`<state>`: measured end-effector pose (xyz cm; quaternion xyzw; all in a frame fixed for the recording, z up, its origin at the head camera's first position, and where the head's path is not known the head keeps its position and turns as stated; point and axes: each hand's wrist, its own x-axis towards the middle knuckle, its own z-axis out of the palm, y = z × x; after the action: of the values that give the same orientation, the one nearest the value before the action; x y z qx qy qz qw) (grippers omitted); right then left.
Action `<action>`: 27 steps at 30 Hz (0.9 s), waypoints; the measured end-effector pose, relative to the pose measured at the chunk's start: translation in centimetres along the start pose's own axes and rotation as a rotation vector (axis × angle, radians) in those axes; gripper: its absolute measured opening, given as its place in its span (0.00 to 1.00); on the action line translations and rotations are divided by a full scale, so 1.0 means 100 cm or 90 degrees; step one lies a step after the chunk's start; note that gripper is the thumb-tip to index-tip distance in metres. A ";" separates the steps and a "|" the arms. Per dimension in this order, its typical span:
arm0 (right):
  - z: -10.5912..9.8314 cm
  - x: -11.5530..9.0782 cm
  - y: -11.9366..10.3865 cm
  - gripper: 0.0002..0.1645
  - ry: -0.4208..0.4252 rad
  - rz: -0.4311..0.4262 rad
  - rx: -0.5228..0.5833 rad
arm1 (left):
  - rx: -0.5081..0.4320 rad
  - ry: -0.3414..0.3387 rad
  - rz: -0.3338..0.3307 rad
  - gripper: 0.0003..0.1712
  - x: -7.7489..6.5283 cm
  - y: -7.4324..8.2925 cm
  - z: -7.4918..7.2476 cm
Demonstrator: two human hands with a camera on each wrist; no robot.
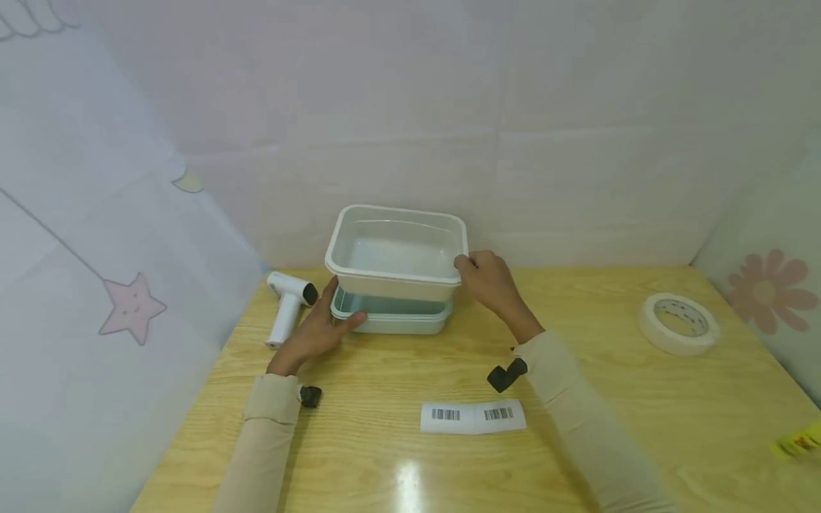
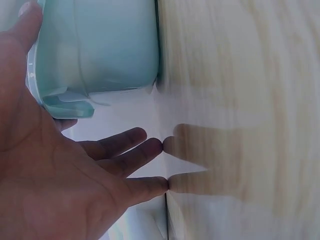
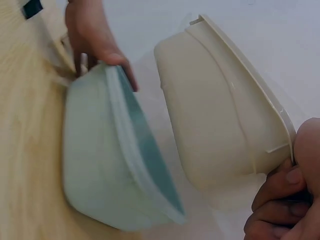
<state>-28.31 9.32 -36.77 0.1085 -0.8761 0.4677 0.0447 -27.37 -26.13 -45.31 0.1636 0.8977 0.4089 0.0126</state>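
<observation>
In the head view, my right hand point(image 1: 490, 281) pinches the right end of the rim of a cream plastic box point(image 1: 404, 288), raised and tilted. A light green plastic box point(image 1: 400, 325) sits below it on the table, its inside partly hidden by the cream one. My left hand point(image 1: 314, 331) holds the green box at its left corner, thumb along the front rim. Seen from the left wrist, the other fingers point(image 2: 135, 157) spread straight beside the box. From the right wrist, a gap shows between the green box point(image 3: 100, 160) and the cream box point(image 3: 210, 100).
A white handheld scanner point(image 1: 286, 306) lies left of my left hand. A strip of barcode labels point(image 1: 472, 418) lies in front of the boxes. A roll of tape point(image 1: 678, 324) rests at the right, with a yellow object point(image 1: 798, 442) at the right edge. Cloth point(image 1: 410, 92) hangs behind the table.
</observation>
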 end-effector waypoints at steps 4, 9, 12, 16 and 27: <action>-0.031 -0.001 -0.004 0.25 0.001 -0.001 0.017 | 0.026 0.003 -0.015 0.59 0.000 -0.003 -0.003; -0.073 -0.012 0.008 0.26 -0.021 0.028 0.001 | 0.033 0.007 -0.027 0.59 -0.004 -0.003 -0.004; -0.098 -0.024 0.026 0.27 -0.019 0.031 -0.028 | 0.032 -0.002 -0.024 0.59 -0.004 -0.002 -0.004; -0.128 -0.037 0.055 0.29 -0.022 0.039 -0.067 | 0.032 -0.007 -0.034 0.58 -0.003 0.000 -0.005; -0.173 -0.063 0.132 0.31 -0.059 0.108 -0.057 | 0.035 -0.012 -0.044 0.58 -0.006 0.002 -0.005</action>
<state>-25.60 31.70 -38.96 0.0530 -0.9032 0.4249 -0.0308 -26.80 -26.60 -44.92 0.1364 0.9137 0.3815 0.0308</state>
